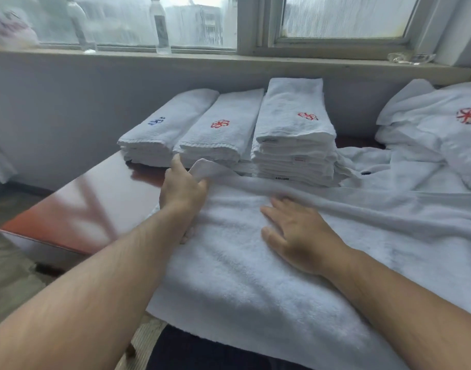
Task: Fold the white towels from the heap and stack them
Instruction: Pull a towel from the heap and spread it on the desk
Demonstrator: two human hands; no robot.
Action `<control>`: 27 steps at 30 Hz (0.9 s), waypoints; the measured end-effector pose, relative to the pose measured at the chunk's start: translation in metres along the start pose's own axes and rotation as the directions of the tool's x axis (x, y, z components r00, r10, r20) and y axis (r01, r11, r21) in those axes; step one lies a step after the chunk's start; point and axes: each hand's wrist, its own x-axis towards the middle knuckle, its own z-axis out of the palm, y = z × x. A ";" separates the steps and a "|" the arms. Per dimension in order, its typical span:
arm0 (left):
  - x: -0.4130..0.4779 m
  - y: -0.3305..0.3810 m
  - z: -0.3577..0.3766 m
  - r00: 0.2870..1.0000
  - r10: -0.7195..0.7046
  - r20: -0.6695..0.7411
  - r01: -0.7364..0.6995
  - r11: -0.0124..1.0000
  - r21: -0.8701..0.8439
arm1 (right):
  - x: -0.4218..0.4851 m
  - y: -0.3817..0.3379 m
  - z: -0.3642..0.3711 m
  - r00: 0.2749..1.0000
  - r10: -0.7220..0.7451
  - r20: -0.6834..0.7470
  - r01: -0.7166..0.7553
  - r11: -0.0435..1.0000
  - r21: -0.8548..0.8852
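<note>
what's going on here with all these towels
A person is folding a white towel spread over the table. The left hand grips its far left corner while the right hand rests flat on the cloth. Three stacks of folded towels stand behind it, and a loose heap lies to the right.

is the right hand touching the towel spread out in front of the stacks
Touching. The head view shows the right hand lying palm down on the spread towel, fingers straight and flat against the cloth with no gap under them.
</note>
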 end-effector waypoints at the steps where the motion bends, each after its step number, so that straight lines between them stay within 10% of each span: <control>1: 0.006 0.001 -0.001 1.000 -0.018 0.010 0.018 1.000 0.025 | 0.001 -0.001 -0.001 0.999 0.007 0.038 -0.006 1.000 -0.024; 5: 0.015 -0.008 0.005 0.997 0.036 -0.065 -0.049 0.976 -0.213 | 0.013 -0.022 -0.006 0.999 0.040 0.026 -0.039 0.998 -0.039; 10: 0.010 -0.012 -0.009 0.990 0.095 0.100 0.024 0.597 -0.802 | 0.020 -0.041 0.010 0.993 -0.119 0.006 0.119 0.993 0.019; 20: 0.000 -0.027 -0.036 0.982 0.025 0.186 0.184 0.048 -0.982 | 0.042 -0.038 -0.005 0.968 -0.198 -0.153 0.198 0.980 -0.013; 22: 0.004 -0.030 -0.035 0.981 -0.022 0.192 0.192 -0.007 -0.981 | 0.035 -0.046 -0.006 0.919 -0.247 -0.307 0.213 0.967 -0.141; 27: 0.008 -0.030 -0.036 0.983 -0.041 0.181 0.179 -0.047 -0.983 | 0.011 -0.060 0.007 0.974 -0.178 -0.142 0.182 0.983 0.016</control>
